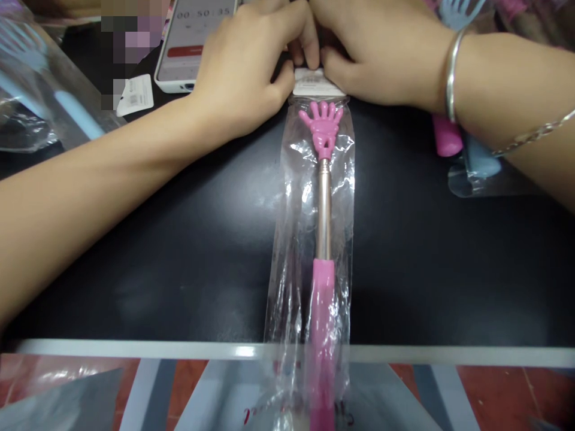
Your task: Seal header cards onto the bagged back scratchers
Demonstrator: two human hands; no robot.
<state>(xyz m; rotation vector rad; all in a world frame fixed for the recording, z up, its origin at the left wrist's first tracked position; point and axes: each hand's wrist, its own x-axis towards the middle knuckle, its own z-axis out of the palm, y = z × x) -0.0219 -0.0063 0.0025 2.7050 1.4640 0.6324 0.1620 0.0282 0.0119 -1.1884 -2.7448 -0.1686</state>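
Observation:
A pink back scratcher point(323, 299) with a hand-shaped head and a metal shaft lies lengthwise inside a clear plastic bag point(291, 197). Its handle end hangs over the near table edge. Across the bag's far end sits a white card point(314, 87) with small print. My left hand point(251, 66) has its thumb and curled fingers pinched at the card's left side. From the other side, my right hand point(381, 54) grips the card's right corner, thumb against it. Some fingertips of both hands are cut off or hidden at the top.
A phone point(179, 54) showing a timer lies beyond my left wrist, with a loose white tag point(137, 96) beside it. Bagged blue scratchers point(78, 114) lie at left. Pink point(447, 137) and blue handles point(483, 158) show under my right forearm. The black table point(179, 251) has a pale front edge.

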